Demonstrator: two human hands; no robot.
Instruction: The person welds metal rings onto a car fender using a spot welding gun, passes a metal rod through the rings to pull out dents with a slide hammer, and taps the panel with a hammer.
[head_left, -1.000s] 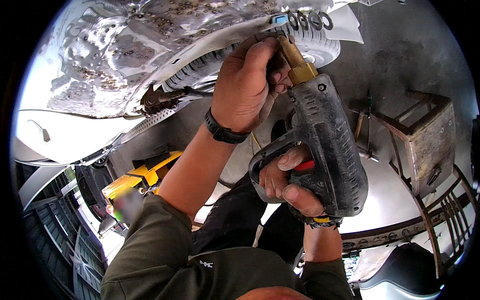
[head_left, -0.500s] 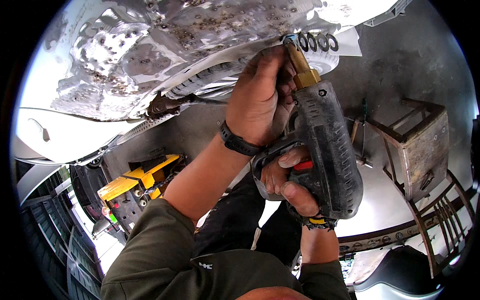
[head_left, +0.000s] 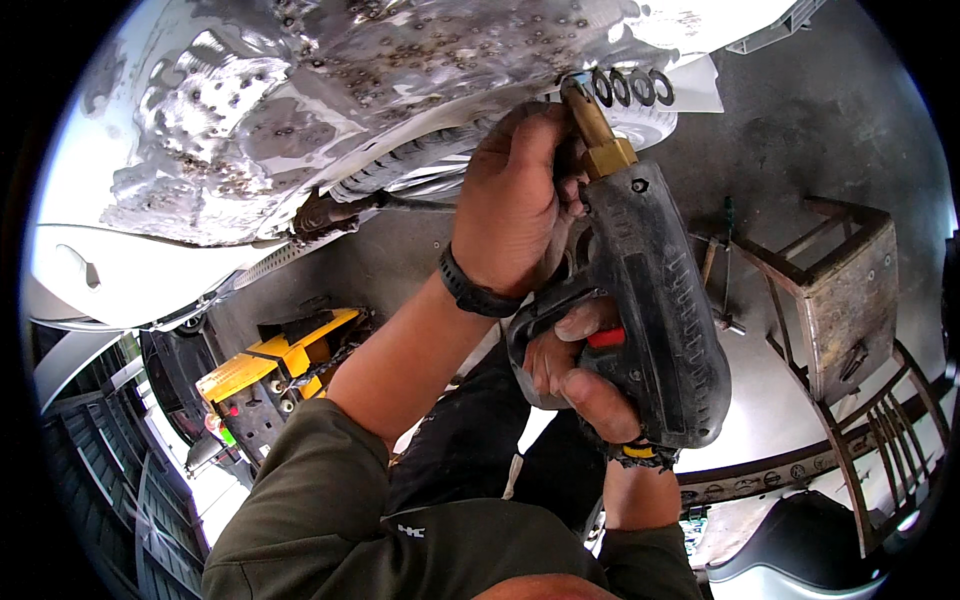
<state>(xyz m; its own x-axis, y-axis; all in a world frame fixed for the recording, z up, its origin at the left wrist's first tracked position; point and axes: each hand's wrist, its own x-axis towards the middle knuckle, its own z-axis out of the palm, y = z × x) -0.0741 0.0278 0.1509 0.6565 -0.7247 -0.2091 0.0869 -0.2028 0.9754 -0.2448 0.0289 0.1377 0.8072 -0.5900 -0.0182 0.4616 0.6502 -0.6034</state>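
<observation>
My right hand is wrapped around the handle of a black spot-welding gun, beside its red trigger. A brass nozzle on the gun points up to the edge of a bare-metal car panel. Close to the nozzle tip, my left hand is closed, its fingertips partly hidden behind the nozzle; what they pinch, if anything, I cannot make out. Several metal washers stand in a row along the panel edge, just right of the tip. Dark weld spots and ground patches cover the panel.
Below the panel edge is a tyre. A dark, dirty tool with a rod lies against the panel's lower edge. At lower left stands a yellow-topped cart. A worn metal stool is on the right.
The gun's body has shifted slightly right and down, and its nozzle tip slightly left. My left hand stays almost in place beside it.
</observation>
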